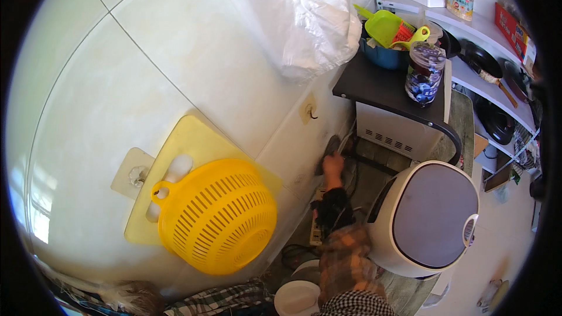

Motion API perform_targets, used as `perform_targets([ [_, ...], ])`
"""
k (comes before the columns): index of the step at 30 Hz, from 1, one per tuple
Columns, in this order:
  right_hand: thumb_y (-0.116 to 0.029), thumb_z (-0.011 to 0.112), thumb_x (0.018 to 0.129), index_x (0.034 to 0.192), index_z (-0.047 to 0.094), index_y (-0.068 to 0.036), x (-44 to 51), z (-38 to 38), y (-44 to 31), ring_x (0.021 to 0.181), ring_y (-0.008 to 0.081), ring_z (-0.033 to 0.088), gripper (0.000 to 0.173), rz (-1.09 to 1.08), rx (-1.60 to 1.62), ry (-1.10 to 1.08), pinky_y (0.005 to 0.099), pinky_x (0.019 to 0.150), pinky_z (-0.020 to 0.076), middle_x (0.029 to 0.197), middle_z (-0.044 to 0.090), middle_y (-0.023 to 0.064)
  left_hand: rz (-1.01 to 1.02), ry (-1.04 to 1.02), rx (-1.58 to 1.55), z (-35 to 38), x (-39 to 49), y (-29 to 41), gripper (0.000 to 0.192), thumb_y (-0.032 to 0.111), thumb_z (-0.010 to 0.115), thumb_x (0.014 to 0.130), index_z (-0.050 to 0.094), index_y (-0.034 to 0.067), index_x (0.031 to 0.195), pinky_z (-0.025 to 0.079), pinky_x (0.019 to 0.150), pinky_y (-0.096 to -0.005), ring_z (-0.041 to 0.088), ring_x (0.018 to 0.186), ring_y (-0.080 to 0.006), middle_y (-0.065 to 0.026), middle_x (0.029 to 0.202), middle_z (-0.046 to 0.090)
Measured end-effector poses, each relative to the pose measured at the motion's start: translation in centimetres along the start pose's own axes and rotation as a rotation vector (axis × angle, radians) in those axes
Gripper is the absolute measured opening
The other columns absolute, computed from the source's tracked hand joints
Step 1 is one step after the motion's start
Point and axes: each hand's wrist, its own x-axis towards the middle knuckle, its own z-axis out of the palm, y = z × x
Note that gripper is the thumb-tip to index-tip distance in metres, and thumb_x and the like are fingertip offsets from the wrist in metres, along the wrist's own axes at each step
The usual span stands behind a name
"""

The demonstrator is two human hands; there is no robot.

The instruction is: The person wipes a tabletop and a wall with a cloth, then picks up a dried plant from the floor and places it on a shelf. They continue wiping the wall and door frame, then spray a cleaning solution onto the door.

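My right hand [333,167] reaches low behind the appliances, its fingers closed on a dark grey cloth [332,144] pressed against the foot of the tiled wall. The arm wears a checked sleeve, with a dark cuff near the wrist. Beside the forearm, a power strip [315,235] lies along the wall with cables around it. A white air fryer [432,215] with a grey top stands right of the arm. Beyond the hand is a white oven-like appliance [390,134] with vent slots, under a black rack [377,81]. My left hand is out of view.
A yellow plastic colander [219,219] hangs from a wall hook at left. White plastic bags [316,26] hang above. The rack carries a blue tub [382,55] and a plastic jar [425,74]. Shelves [478,81] with pans stand at right. A pale round dish [297,299] sits below.
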Motion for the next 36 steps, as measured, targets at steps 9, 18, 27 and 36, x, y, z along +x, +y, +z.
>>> perform_targets([
  [9,0.005,0.051,0.086,0.136,0.054,0.005,-14.2,-5.5,-10.0,0.115,0.0465,0.058,0.050,-0.284,0.124,-0.153,0.0427,0.099,0.0471,0.128,0.058,0.0312,-0.006,0.000,-0.011,0.0,-0.2,-0.1,0.086,0.069,0.051,0.088,0.045,0.001,0.139,0.039,0.111,-0.0485,0.036,0.138,-0.0354,-0.0220,0.147,0.035],
  [18,0.012,0.049,0.084,0.130,0.063,-0.003,-15.3,-6.2,-15.3,0.132,0.0433,0.048,0.051,-0.718,0.217,-0.063,0.0411,0.109,0.0403,0.145,0.049,0.0264,0.012,-0.009,-0.006,0.1,-0.3,-0.4,0.083,0.068,0.051,0.089,0.045,0.001,0.139,0.039,0.111,-0.0483,0.036,0.138,-0.0352,-0.0216,0.147,0.035],
  [27,-0.003,0.049,0.086,0.135,0.054,0.010,-4.6,-1.9,0.3,0.100,0.0323,0.068,0.051,0.125,0.130,-0.182,0.0401,0.084,0.0521,0.110,0.069,0.0279,0.017,-0.004,-0.006,-0.6,-0.4,-1.0,0.081,0.066,0.051,0.090,0.045,0.002,0.139,0.039,0.111,-0.0481,0.036,0.139,-0.0349,-0.0213,0.148,0.035],
  [36,-0.007,0.057,0.082,0.095,0.059,0.014,-16.0,-2.1,0.9,0.083,0.0447,0.064,0.025,0.320,-0.062,-0.679,0.0484,0.073,0.0506,0.089,0.064,0.0321,0.007,-0.008,-0.012,-0.7,-0.9,-1.1,0.078,0.064,0.050,0.091,0.045,0.002,0.139,0.039,0.111,-0.0479,0.037,0.139,-0.0346,-0.0209,0.148,0.035],
])
